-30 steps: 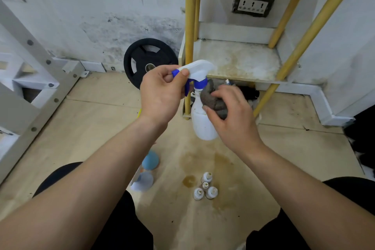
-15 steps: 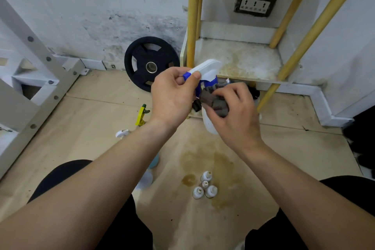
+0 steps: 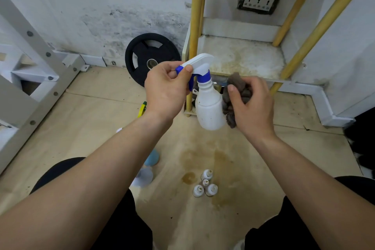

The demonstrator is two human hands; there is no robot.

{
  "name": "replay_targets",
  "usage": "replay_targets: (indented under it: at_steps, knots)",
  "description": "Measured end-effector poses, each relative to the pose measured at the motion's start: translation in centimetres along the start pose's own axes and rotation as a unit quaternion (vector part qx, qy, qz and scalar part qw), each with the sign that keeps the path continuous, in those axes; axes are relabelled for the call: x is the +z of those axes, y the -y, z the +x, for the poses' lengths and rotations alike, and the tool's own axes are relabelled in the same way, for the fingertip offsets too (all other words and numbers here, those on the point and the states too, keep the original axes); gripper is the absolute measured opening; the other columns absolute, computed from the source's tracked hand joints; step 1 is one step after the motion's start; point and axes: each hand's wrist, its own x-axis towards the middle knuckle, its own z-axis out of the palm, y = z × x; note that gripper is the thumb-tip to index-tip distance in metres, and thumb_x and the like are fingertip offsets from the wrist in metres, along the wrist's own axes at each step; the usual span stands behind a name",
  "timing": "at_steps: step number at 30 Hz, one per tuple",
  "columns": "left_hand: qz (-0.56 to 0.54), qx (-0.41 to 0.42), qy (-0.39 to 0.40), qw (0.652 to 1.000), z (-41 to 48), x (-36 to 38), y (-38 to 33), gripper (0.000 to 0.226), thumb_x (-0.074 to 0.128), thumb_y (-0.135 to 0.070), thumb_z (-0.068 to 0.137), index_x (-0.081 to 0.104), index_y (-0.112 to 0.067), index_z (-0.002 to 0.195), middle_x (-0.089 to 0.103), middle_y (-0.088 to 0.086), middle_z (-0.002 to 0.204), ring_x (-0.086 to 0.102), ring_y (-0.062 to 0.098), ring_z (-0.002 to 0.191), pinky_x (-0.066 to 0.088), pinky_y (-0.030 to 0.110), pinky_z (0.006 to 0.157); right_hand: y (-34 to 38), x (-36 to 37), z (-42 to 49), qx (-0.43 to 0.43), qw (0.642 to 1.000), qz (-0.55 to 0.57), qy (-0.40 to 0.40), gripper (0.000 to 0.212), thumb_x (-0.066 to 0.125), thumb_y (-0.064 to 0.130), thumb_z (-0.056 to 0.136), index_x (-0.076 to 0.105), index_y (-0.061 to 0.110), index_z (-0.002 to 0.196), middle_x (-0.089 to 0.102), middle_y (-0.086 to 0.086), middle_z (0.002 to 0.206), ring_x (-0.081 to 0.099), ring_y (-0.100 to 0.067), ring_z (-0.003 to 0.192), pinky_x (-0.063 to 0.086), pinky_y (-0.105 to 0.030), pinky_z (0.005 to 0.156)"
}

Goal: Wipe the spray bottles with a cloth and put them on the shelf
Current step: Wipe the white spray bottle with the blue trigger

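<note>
A white spray bottle (image 3: 209, 107) with a blue collar and trigger hangs upright in mid-air before the shelf. My left hand (image 3: 165, 91) pinches its white spray head at the blue nozzle tip. My right hand (image 3: 250, 105) grips a bunched dark grey cloth (image 3: 233, 91) that lies against the bottle's right side. The stained white shelf board (image 3: 243, 59) on yellow posts is just behind. More spray bottles sit on the floor under my left arm: a yellow-green trigger (image 3: 143, 107), a blue bottle (image 3: 152, 158) and a pale one (image 3: 143, 178).
Several small white bottles (image 3: 205, 185) stand on the stained wooden floor between my knees. A black weight plate (image 3: 150, 57) leans on the wall left of the shelf. A white metal frame (image 3: 30, 67) fills the left side. A wall socket (image 3: 257, 3) sits above the shelf.
My right hand slid the cloth off the bottle's neck and front to its right side, uncovering the body. The left hand kept its pinch on the spray head.
</note>
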Motion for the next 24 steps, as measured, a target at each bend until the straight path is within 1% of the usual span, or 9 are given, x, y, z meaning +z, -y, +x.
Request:
replay_targets:
  at_steps: [2,5,8,12,14,18,20,22,24]
  knots:
    - [-0.006,-0.012,0.008,1.000,-0.1,0.1,0.1,0.019,0.066,-0.021,0.098,0.071,-0.008,0.111,0.076,0.005,0.081,0.075,0.019,0.079,0.064,0.043,0.077,1.3,0.3,-0.9,-0.089,0.996,0.000,0.025,0.023,0.071,0.026,0.091,0.062,0.012,0.107,0.053,-0.001,0.107,0.048,-0.008,0.095,0.037,-0.012,0.081]
    - [-0.024,-0.027,0.011,0.999,-0.2,0.2,-0.1,0.018,0.066,-0.019,0.098,0.071,-0.007,0.111,0.078,0.010,0.085,0.076,0.029,0.085,0.064,0.041,0.076,0.9,1.2,-1.9,-0.174,0.980,-0.065,0.076,0.029,0.075,0.025,0.088,0.064,0.011,0.111,0.051,-0.004,0.112,0.050,-0.018,0.101,0.039,-0.024,0.089]
    - [-0.014,-0.022,0.005,1.000,-0.2,0.0,-0.2,0.019,0.066,-0.020,0.098,0.071,-0.008,0.111,0.076,0.006,0.083,0.075,0.024,0.083,0.064,0.036,0.074,-0.3,1.0,-1.2,-0.081,0.991,-0.033,0.100,0.025,0.072,0.026,0.092,0.064,0.012,0.111,0.047,0.003,0.110,0.049,-0.013,0.099,0.036,-0.023,0.084]
    - [0.017,-0.014,-0.011,1.000,0.0,-0.4,0.0,0.018,0.066,-0.022,0.099,0.071,-0.011,0.112,0.076,0.003,0.084,0.074,0.016,0.080,0.064,0.036,0.075,-1.5,0.8,-0.6,0.060,0.989,-0.004,0.134,0.013,0.067,0.028,0.095,0.064,0.021,0.105,0.061,-0.002,0.106,0.063,-0.021,0.093,0.054,-0.039,0.083]
    - [0.020,-0.012,-0.008,1.000,0.0,-0.4,0.1,0.018,0.066,-0.022,0.099,0.070,-0.010,0.112,0.076,0.004,0.085,0.074,0.017,0.081,0.064,0.038,0.075,-0.6,0.5,-0.4,0.045,0.995,0.035,0.084,0.011,0.067,0.030,0.095,0.061,0.024,0.102,0.064,-0.002,0.104,0.063,-0.018,0.094,0.054,-0.035,0.084]
    - [0.019,-0.020,0.009,1.000,-0.4,0.4,0.5,0.018,0.068,-0.022,0.096,0.071,-0.010,0.109,0.074,0.002,0.077,0.075,0.023,0.082,0.063,0.047,0.080,2.4,0.1,-0.9,-0.085,0.995,0.040,0.023,0.022,0.073,0.027,0.089,0.063,0.016,0.105,0.054,0.003,0.105,0.048,-0.004,0.092,0.036,-0.006,0.079]
    - [0.002,-0.019,0.011,1.000,-0.6,0.7,0.5,0.018,0.069,-0.021,0.095,0.071,-0.008,0.107,0.072,0.002,0.074,0.074,0.026,0.080,0.062,0.050,0.081,2.2,0.9,-2.0,-0.119,0.990,-0.011,0.079,0.030,0.079,0.025,0.084,0.065,0.014,0.108,0.047,0.004,0.109,0.048,-0.007,0.096,0.038,-0.009,0.084]
    - [0.004,-0.013,0.011,1.000,-0.5,0.7,0.4,0.017,0.068,-0.020,0.097,0.070,-0.008,0.109,0.074,0.004,0.079,0.075,0.025,0.083,0.063,0.047,0.080,1.0,1.6,-2.7,-0.137,0.980,-0.081,0.123,0.034,0.081,0.025,0.081,0.066,0.014,0.109,0.046,0.003,0.111,0.052,-0.018,0.102,0.047,-0.027,0.086]
    - [0.024,-0.005,0.010,1.000,-0.3,0.5,0.4,0.017,0.068,-0.020,0.097,0.070,-0.010,0.110,0.076,0.004,0.086,0.075,0.020,0.086,0.063,0.044,0.082,0.3,1.6,-2.5,-0.090,0.979,-0.092,0.157,0.030,0.079,0.025,0.084,0.065,0.015,0.109,0.046,0.005,0.108,0.053,-0.017,0.100,0.044,-0.029,0.083]
